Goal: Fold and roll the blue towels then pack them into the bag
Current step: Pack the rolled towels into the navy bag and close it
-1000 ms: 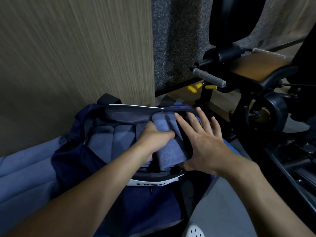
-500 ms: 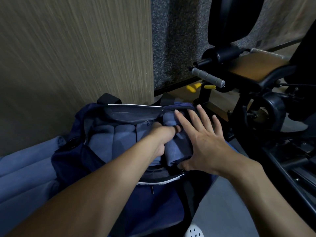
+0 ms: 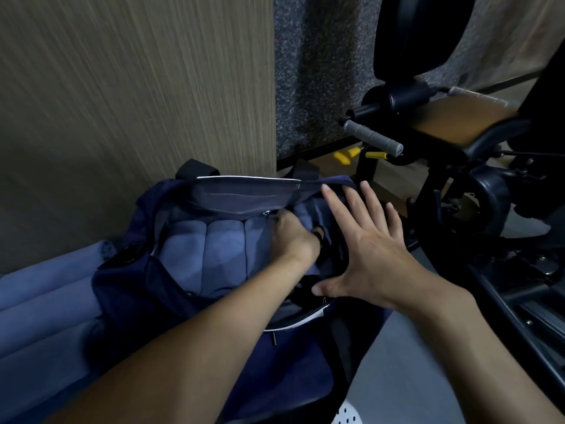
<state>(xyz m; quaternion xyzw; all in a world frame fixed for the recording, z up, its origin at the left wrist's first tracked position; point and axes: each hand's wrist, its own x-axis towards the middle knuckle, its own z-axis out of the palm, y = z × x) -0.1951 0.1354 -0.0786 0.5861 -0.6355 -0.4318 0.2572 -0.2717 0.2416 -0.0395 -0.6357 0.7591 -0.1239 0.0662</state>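
A navy bag [image 3: 244, 194] lies open in the middle of the head view. Rolled blue towels [image 3: 214, 249] lie side by side inside it. My left hand [image 3: 293, 237] reaches into the bag's right end, its fingers curled down on another rolled blue towel [image 3: 308, 212] that sits low between the packed rolls and the bag's side. Its fingertips are hidden in the bag. My right hand [image 3: 367, 246] lies flat with fingers spread against the bag's right rim, thumb at the near edge.
More blue towels [image 3: 46, 301] lie to the left of the bag, against a wood-grain wall panel [image 3: 137, 87]. A black exercise machine with a grey handle [image 3: 373, 137] stands close on the right. A white perforated object [image 3: 348, 414] shows at the bottom edge.
My left hand has pushed the rolled towel deeper into the bag's right end, so much less of it shows. My right hand stays spread on the rim and has shifted slightly right.
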